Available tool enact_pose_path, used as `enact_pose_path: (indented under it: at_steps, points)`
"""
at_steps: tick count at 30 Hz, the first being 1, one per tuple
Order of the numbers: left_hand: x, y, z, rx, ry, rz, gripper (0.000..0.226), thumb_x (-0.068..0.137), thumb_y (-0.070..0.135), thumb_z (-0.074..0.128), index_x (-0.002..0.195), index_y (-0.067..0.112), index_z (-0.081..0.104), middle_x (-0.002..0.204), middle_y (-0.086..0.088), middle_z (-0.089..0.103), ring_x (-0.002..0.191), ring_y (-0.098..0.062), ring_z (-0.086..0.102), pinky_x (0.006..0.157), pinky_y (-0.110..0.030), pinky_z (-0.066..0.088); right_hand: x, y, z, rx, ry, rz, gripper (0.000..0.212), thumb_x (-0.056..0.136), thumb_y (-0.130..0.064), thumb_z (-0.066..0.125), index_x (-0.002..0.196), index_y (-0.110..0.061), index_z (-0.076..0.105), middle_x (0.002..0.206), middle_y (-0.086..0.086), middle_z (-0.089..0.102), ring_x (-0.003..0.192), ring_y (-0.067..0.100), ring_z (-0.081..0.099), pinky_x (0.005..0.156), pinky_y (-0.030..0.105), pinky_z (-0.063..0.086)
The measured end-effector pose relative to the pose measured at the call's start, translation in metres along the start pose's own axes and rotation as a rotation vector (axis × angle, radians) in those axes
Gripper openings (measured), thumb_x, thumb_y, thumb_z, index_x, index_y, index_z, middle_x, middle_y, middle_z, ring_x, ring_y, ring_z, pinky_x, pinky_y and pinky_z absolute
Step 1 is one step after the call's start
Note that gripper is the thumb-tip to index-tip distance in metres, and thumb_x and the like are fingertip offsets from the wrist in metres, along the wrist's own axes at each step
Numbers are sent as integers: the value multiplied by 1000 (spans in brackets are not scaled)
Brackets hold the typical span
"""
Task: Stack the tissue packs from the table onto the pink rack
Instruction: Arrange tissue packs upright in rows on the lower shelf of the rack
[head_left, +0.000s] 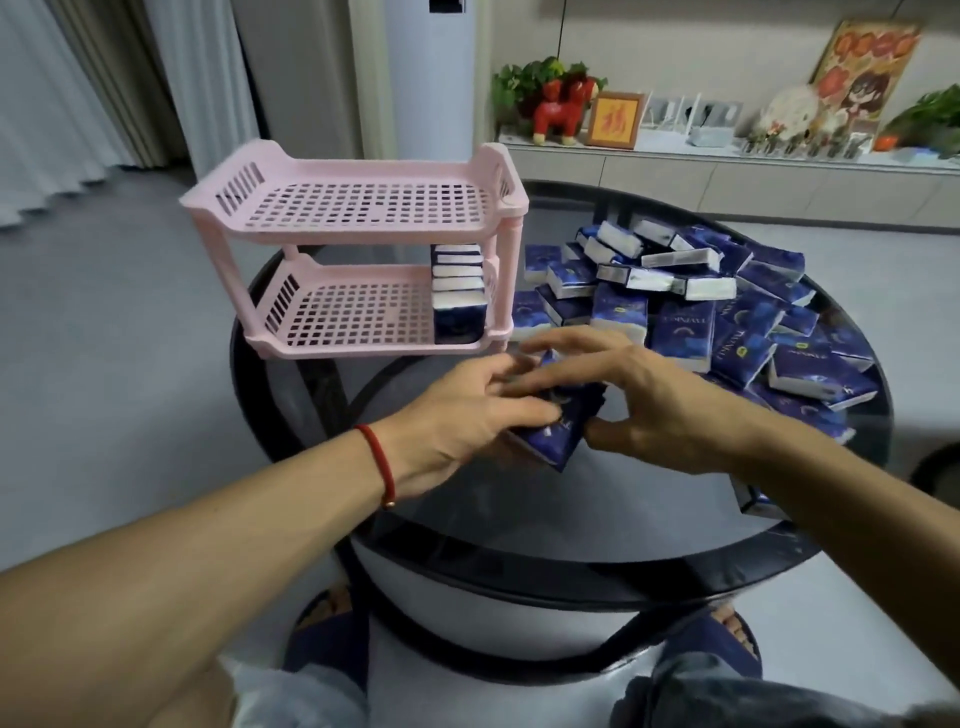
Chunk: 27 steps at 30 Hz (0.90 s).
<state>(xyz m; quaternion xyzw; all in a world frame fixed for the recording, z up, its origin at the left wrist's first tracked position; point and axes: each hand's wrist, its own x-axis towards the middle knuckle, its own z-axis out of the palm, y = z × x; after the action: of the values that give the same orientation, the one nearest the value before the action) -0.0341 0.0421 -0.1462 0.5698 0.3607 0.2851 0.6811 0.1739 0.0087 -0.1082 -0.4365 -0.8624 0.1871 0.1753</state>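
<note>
Hands meet over front of round glass table (519, 525). Left hand (457, 415) and right hand (660, 410) both grip a few dark blue tissue packs (553, 434), fingers curled round them, just in front of pink rack (358, 260). Rack's lower shelf holds a row of packs on edge (460, 291) at its right end; top shelf bare. Loose pile of packs (691, 301) lies right of rack, touching nothing of it that can be told. Red bracelet (376, 457) on left wrist.
</note>
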Motion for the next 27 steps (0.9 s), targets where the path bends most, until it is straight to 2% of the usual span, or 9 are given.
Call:
enact_pose_path:
  at_steps: [2,5,9,13,17,20,22,24,27]
  points:
    - [2,-6,-13,88,71,54,61,79,8,78,136,18,60,130,-11,68,124,-26,64,96,-51,58,8,1,8,97,17,26,75,82,-7,72,146,-40,50,150,-20,42,139,-1,38,110,23,37]
    - [2,-8,-31,201,131,121,77,71,15,83,143,21,55,137,-3,64,127,-20,62,106,-45,53,20,4,19,240,82,209,75,91,-30,70,154,-42,31,151,-18,41,133,2,45,109,32,45]
    - [0,-3,-46,355,154,195,65,76,8,83,134,23,59,128,-2,69,118,-18,68,105,-48,54,34,-1,29,173,200,205,57,89,-39,72,141,-34,47,123,-21,57,104,0,62,89,28,58]
    - [-4,7,-63,666,106,174,67,69,36,85,129,32,56,125,9,68,120,-8,65,107,-42,52,46,-2,33,27,183,133,58,84,-35,79,135,-33,52,127,-15,58,105,3,61,85,24,57]
    - [-8,0,-74,599,182,171,63,72,27,89,126,29,57,126,8,69,118,-8,66,104,-42,54,55,-5,42,98,173,151,67,81,-32,82,139,-29,48,129,-11,60,110,4,61,89,25,59]
    - [-12,-1,-76,579,224,193,59,74,17,91,123,25,58,122,6,70,116,-6,67,104,-40,54,60,-9,39,125,162,203,73,77,-55,75,137,-26,46,119,-20,58,101,1,63,79,17,58]
    - [-15,1,-81,566,262,201,55,75,11,90,120,21,61,118,5,72,113,-5,68,104,-38,54,61,-10,38,146,280,290,50,85,-60,67,121,-27,52,103,-19,62,87,-1,67,68,17,57]
    - [-19,5,-90,529,338,201,52,74,9,90,118,17,64,113,1,74,109,-11,71,101,-38,57,64,-8,38,233,470,395,29,96,-48,61,110,-23,54,93,-8,68,72,5,71,63,24,60]
    - [-20,13,-106,479,504,225,47,75,10,89,116,12,66,111,-3,76,105,-16,72,97,-35,59,78,-4,39,285,612,474,33,99,-34,63,124,-18,49,105,-2,65,65,9,73,55,27,61]
